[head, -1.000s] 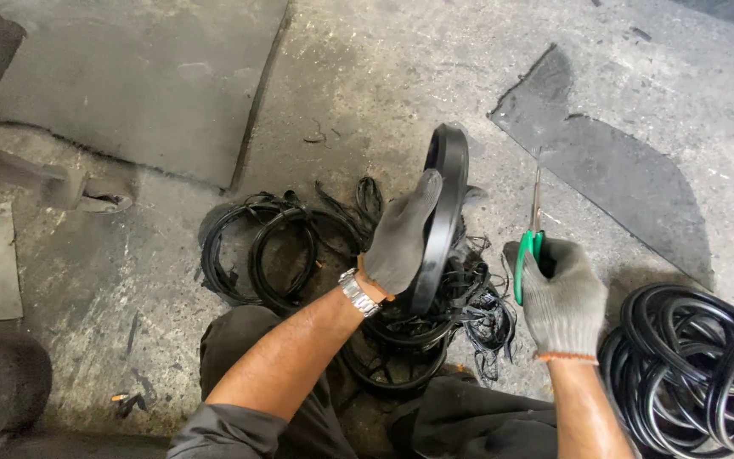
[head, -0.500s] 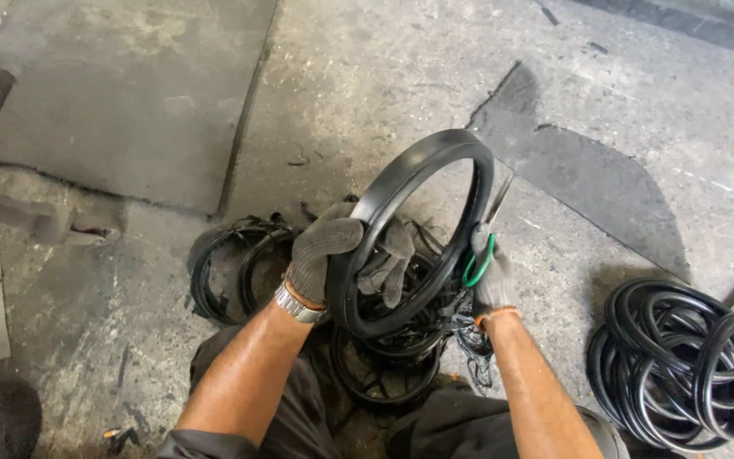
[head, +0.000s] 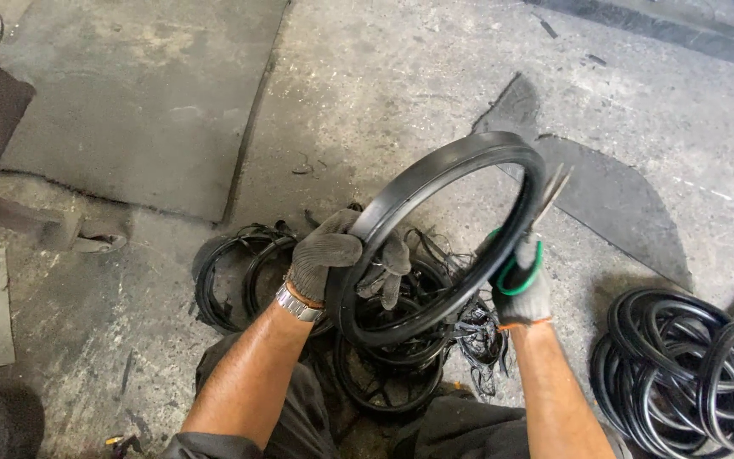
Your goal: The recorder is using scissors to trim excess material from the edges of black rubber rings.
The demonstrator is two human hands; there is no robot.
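Left of the large black rubber ring (head: 435, 183): concrete floor (head: 367, 76) with a loose coil of thin black rings (head: 235, 276). On the ring's lower-left rim: gloved left hand (head: 329, 259), fingers clamped around the rubber, metal wristwatch (head: 296, 303) at the wrist. Ring held tilted above a heap of black rubber offcuts (head: 401, 357). At the ring's right rim: gloved right hand (head: 522, 285), closed on green-handled scissors (head: 537, 225), blades pointing up beside the rim. Far right of the ring: stack of black rubber rings (head: 690, 374) on the floor.
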